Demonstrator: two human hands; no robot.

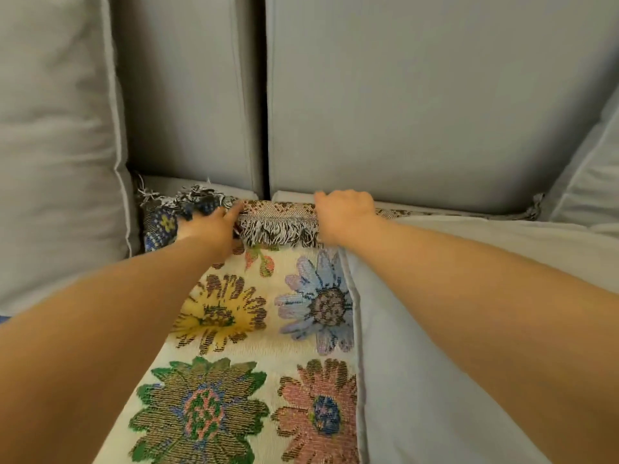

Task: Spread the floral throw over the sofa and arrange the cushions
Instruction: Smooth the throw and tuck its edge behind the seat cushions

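Note:
The floral throw (261, 329), cream with large woven flowers, lies along the grey sofa seat, running from the bottom of the view to the back cushions. Its fringed far edge (278, 226) is folded back on itself near the crease. My left hand (207, 229) grips that edge on the left, where the fabric is bunched. My right hand (345, 212) is closed over the edge on the right. A loose grey cushion (452, 329) lies on the seat under my right arm and covers the throw's right side. Another grey cushion (57, 145) leans upright at the left.
Two grey back cushions (418, 95) stand behind the throw, with a dark gap between them. A third loose grey cushion (589, 169) leans at the far right. A strip of the throw's edge shows along the crease behind the right cushion.

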